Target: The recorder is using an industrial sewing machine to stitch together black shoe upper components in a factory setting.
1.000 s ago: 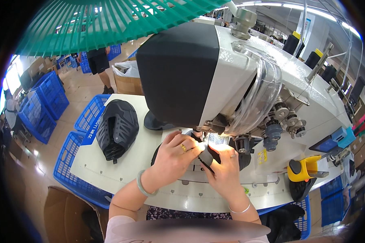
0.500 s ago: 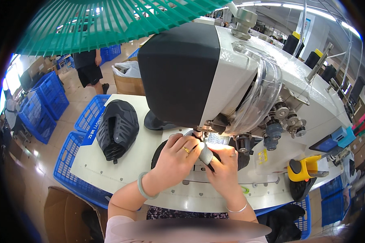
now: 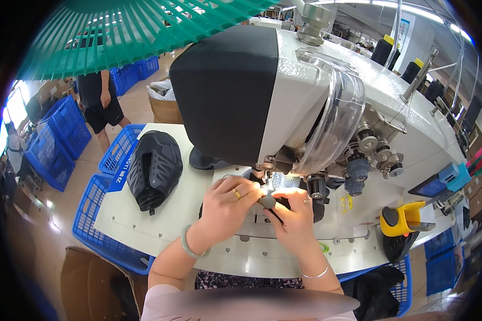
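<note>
A sewing machine [image 3: 251, 101] with a dark grey cover stands in front of me. Under its lit needle area, my left hand [image 3: 227, 206] pinches a dark shoe upper with a grey textile edge [image 3: 267, 201]. Its thumb and forefinger are close to the needle. My right hand [image 3: 294, 216] grips the same piece from the right, thumb below and fingers above. Much of the upper is hidden behind both hands and the machine head. Another black shoe upper [image 3: 155, 171] lies on the white worktable [image 3: 190, 235] to the left.
Blue baskets [image 3: 88, 214] stand along the table's left side, with a cardboard box [image 3: 85, 278] below. A yellow holder [image 3: 404, 219] sits at the right. Green fan grille [image 3: 139, 43] hangs overhead, black thread cones [image 3: 383, 51] stand behind. Another person [image 3: 99, 101] is at the back left.
The grey textile edge has turned and folded lower between my fingers, and both hands have shifted slightly with it. In the background, the other person has changed stance.
</note>
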The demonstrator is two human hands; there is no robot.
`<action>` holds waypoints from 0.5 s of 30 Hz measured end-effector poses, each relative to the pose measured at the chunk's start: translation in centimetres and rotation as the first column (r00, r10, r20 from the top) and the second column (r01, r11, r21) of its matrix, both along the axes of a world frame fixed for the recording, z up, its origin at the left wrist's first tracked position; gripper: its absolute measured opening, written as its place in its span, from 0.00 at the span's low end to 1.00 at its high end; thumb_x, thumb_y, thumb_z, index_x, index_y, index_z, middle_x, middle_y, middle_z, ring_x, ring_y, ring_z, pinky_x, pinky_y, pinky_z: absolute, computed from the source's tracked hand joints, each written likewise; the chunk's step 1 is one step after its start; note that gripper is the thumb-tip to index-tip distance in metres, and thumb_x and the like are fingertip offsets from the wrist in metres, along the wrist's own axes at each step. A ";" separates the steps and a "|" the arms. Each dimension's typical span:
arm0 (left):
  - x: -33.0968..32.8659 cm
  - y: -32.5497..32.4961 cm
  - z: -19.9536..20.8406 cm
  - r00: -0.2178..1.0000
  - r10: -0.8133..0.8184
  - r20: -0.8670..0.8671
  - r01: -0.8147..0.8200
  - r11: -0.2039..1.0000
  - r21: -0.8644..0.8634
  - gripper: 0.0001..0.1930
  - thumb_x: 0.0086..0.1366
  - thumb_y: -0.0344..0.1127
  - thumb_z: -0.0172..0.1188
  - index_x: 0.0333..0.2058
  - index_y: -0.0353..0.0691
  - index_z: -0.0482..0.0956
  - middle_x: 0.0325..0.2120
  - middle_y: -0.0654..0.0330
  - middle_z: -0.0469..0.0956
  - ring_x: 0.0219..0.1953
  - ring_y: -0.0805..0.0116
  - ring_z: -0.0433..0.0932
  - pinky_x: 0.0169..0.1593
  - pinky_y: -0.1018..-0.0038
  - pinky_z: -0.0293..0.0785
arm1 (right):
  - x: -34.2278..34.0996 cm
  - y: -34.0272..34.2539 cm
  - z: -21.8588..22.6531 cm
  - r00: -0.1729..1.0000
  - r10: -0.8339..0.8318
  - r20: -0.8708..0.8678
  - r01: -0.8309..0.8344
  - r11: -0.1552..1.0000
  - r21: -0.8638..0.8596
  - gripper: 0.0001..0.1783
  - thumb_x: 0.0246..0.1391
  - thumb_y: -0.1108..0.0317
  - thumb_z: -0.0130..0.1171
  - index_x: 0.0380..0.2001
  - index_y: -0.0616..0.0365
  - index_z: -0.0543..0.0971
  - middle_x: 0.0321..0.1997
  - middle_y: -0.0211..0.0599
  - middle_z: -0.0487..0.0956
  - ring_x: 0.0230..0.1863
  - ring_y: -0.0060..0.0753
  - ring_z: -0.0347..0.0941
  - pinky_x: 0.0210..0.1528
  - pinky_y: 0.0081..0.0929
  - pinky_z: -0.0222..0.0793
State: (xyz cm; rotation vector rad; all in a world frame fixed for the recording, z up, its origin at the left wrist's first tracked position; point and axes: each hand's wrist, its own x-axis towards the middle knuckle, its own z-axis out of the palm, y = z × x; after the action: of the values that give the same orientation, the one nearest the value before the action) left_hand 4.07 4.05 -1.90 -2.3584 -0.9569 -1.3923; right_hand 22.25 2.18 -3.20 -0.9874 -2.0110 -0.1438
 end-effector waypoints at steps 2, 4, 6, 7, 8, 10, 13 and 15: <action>-0.2 0.0 -0.1 1.000 -0.010 -0.024 0.011 1.000 0.021 0.12 0.44 0.27 0.62 0.31 0.41 0.82 0.30 0.65 0.79 0.37 0.66 0.78 0.38 0.69 0.75 | 0.1 -0.3 0.1 0.997 -0.062 0.056 0.064 0.997 -0.033 0.16 0.40 0.68 0.70 0.37 0.54 0.84 0.45 0.39 0.75 0.47 0.44 0.69 0.50 0.38 0.64; -0.4 0.2 -0.1 0.999 -0.016 -0.048 0.018 0.999 0.041 0.13 0.42 0.27 0.61 0.32 0.42 0.82 0.31 0.66 0.78 0.38 0.67 0.78 0.40 0.69 0.75 | 0.2 -0.4 0.2 0.996 -0.051 0.073 0.051 0.999 -0.004 0.16 0.40 0.68 0.70 0.37 0.53 0.84 0.45 0.38 0.75 0.47 0.44 0.69 0.50 0.38 0.64; -0.6 0.3 -0.1 0.997 -0.045 -0.070 0.046 0.999 0.020 0.13 0.43 0.27 0.60 0.32 0.42 0.82 0.31 0.65 0.78 0.38 0.66 0.78 0.40 0.70 0.76 | 0.3 -0.3 0.3 0.995 -0.046 0.092 0.045 0.999 0.013 0.16 0.40 0.68 0.70 0.37 0.53 0.84 0.44 0.37 0.76 0.47 0.44 0.69 0.50 0.38 0.64; -0.6 0.3 0.0 0.997 -0.045 -0.059 0.048 0.998 0.048 0.13 0.43 0.27 0.60 0.32 0.42 0.82 0.31 0.65 0.78 0.38 0.66 0.78 0.40 0.70 0.76 | 0.3 -0.3 0.3 0.995 -0.048 0.085 0.046 0.999 0.020 0.16 0.40 0.69 0.70 0.37 0.53 0.84 0.44 0.36 0.76 0.47 0.43 0.69 0.51 0.38 0.64; -0.6 0.2 0.0 0.997 -0.036 -0.062 0.038 0.999 0.032 0.13 0.43 0.27 0.60 0.32 0.42 0.82 0.31 0.65 0.78 0.38 0.66 0.78 0.39 0.70 0.77 | 0.3 -0.3 0.3 0.996 -0.055 0.071 0.054 0.998 0.018 0.16 0.40 0.69 0.70 0.37 0.52 0.84 0.43 0.35 0.76 0.47 0.43 0.70 0.51 0.38 0.64; -0.5 0.1 0.1 0.997 -0.025 -0.070 0.026 0.999 0.018 0.13 0.43 0.27 0.60 0.32 0.42 0.82 0.31 0.65 0.78 0.38 0.66 0.78 0.39 0.71 0.77 | 0.4 -0.3 0.2 0.996 -0.046 0.078 0.044 0.999 0.024 0.16 0.39 0.69 0.70 0.37 0.52 0.84 0.43 0.34 0.76 0.46 0.42 0.70 0.51 0.38 0.64; -0.3 -0.2 0.0 0.997 0.015 -0.080 -0.012 0.999 0.044 0.14 0.43 0.26 0.60 0.33 0.42 0.82 0.32 0.66 0.78 0.38 0.66 0.78 0.38 0.73 0.78 | 0.5 -0.3 0.1 0.995 -0.050 0.084 0.048 0.999 0.026 0.17 0.38 0.69 0.70 0.37 0.52 0.84 0.43 0.33 0.77 0.46 0.42 0.70 0.50 0.38 0.64; -0.4 -0.2 -0.1 0.996 0.012 -0.091 -0.014 1.000 -0.026 0.14 0.46 0.24 0.61 0.35 0.41 0.81 0.34 0.65 0.79 0.38 0.64 0.79 0.37 0.72 0.79 | 0.6 -0.2 0.1 0.995 -0.054 0.086 0.051 0.998 0.036 0.17 0.38 0.70 0.70 0.37 0.52 0.84 0.43 0.33 0.77 0.46 0.41 0.70 0.50 0.38 0.64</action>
State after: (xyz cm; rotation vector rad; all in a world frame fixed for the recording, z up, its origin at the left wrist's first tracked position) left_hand 3.71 3.84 -1.95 -2.4074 -0.9697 -1.2635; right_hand 22.82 1.98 -3.13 -1.0291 -2.0548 -0.2522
